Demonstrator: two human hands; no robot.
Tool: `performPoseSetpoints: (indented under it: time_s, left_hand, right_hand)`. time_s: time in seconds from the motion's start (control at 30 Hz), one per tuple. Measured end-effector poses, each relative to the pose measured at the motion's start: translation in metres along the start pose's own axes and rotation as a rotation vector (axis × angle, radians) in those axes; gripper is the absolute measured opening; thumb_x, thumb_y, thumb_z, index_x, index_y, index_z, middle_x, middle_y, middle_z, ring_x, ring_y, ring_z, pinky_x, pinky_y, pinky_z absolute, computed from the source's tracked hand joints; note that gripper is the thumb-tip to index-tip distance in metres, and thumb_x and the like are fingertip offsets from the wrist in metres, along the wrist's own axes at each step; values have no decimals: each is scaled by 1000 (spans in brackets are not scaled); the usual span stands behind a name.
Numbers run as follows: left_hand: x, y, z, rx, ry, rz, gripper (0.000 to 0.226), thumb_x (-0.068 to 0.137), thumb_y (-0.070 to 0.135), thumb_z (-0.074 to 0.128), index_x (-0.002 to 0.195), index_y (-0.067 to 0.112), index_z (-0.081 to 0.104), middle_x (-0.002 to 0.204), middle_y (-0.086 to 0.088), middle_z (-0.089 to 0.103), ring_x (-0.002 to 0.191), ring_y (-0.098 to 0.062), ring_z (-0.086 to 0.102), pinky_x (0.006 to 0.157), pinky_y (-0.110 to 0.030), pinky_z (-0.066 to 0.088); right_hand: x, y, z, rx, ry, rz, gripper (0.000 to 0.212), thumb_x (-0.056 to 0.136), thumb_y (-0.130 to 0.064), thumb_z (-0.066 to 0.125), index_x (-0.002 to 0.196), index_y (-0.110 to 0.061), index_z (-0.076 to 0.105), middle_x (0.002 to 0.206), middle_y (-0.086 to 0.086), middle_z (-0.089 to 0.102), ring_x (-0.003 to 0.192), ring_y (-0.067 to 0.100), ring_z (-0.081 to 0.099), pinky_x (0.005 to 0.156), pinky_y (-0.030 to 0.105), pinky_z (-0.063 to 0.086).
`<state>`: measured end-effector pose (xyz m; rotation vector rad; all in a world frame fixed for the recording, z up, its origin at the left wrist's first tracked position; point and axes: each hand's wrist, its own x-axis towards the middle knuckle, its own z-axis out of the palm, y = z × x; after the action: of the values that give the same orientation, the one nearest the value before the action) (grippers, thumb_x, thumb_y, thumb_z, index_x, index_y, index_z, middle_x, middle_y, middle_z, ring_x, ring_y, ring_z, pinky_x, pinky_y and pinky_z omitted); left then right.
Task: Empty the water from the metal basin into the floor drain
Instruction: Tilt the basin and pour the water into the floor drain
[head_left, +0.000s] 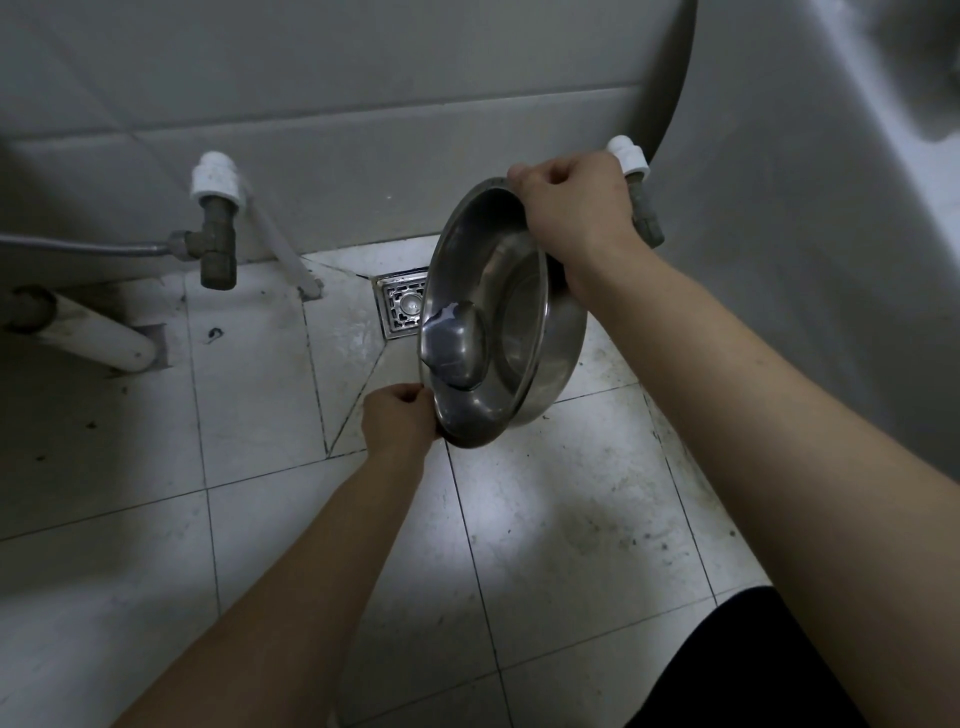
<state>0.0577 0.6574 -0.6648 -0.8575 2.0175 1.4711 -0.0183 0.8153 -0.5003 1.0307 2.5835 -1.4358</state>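
Note:
A round metal basin (511, 322) is tipped steeply on its side above the tiled floor, its open face turned left toward the square metal floor drain (402, 306). My right hand (571, 208) grips the basin's upper rim. My left hand (397, 418) pinches the lower rim. A small dark pool of water lies against the lower-left inner wall, at the rim. The basin hides the drain's right part.
A pipe valve (215, 228) with a metal hose juts from the tiled wall at left, above a white drain pipe (98, 338). A white ceramic fixture (779, 182) fills the right side, with a second valve (641, 208) behind my right hand. The floor tiles (249, 389) are stained.

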Motion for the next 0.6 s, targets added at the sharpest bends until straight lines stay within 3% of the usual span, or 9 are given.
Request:
performPoseSetpoints:
  time_s: [0.07,0.2,0.47,0.6]
  left_hand:
    - [0,-1,0,-5,-2,-5,20,96,0,61,85,14,72,84,-8,72,75,-22,71,67,-29,58]
    - [-1,-1,0,-16,-7,-7,17,96,0,61,94,11,73,86,-8,72,75,-22,71,71,-32,59]
    - [1,-1,3,8,-1,-2,25,94,1,63,77,17,71,82,-9,73,74,-25,72,72,-37,63]
    - [2,-1,4,8,-5,-14,14,95,2,64,100,6,76,86,-10,73,78,-26,73,78,-40,64]
  right_hand:
    - [1,0,0,0,8,-3,34,99,-34,62,88,-5,75,88,18,74,92,34,73,90,51,60]
    - [2,0,1,-16,19,-11,35,98,-35,63,98,-3,76,98,19,76,93,34,72,92,52,59]
    - [4,1,1,-47,9,-40,35,98,-36,63,95,-3,76,95,16,76,93,32,72,94,51,58]
    - [5,1,1,-45,13,-38,35,98,-36,63,96,-4,77,94,15,76,92,32,72,93,50,58]
